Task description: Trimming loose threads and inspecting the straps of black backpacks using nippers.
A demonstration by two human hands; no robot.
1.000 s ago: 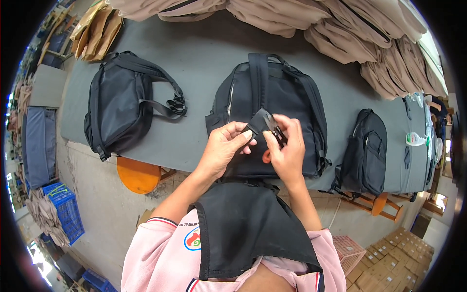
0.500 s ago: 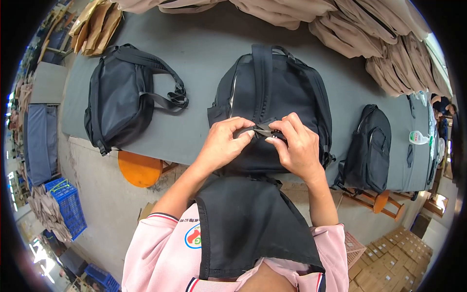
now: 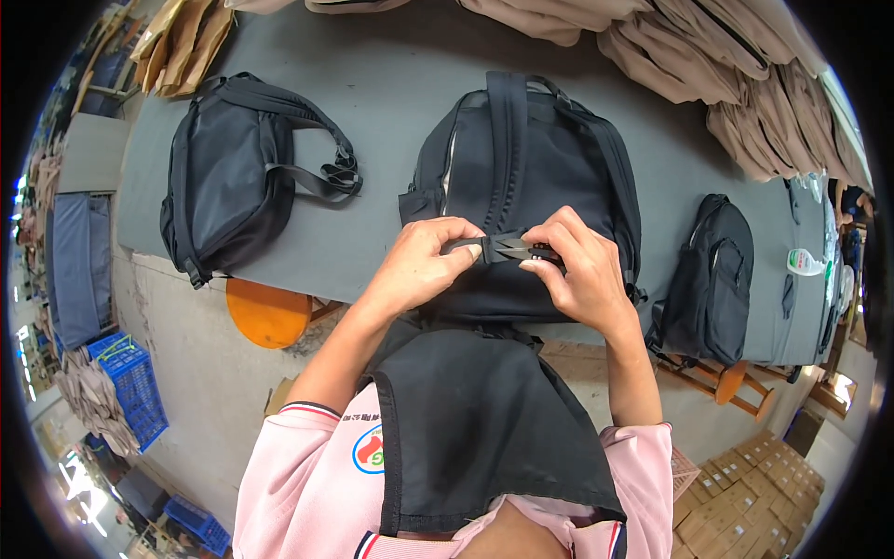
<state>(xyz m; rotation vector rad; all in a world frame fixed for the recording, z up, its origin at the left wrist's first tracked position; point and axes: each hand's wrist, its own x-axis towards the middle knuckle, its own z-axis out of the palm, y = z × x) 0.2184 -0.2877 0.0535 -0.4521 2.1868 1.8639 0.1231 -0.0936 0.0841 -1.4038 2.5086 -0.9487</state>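
A black backpack (image 3: 573,163) lies on the grey table in front of me, its shoulder straps uppermost. My left hand (image 3: 419,267) is closed, pinching the lower end of one black shoulder strap (image 3: 506,154) between thumb and fingers. In my right hand (image 3: 587,279) is a small pair of thread snips (image 3: 513,248), gripped between thumb and curled fingers. The metal blades point left and lie against the strap end beside my left thumb. Most of the handle is hidden in my right hand.
Another black backpack (image 3: 233,172) lies at the left, with a smaller black bag (image 3: 710,279) to the right. Beige bags (image 3: 689,51) are heaped along the far edge. Brown paper (image 3: 182,47), a white bottle (image 3: 804,263), an orange stool (image 3: 267,314) and blue crates (image 3: 135,391) are around.
My right hand has shifted slightly right with the thread snips, and more of the blades shows. My left hand still pinches the strap end.
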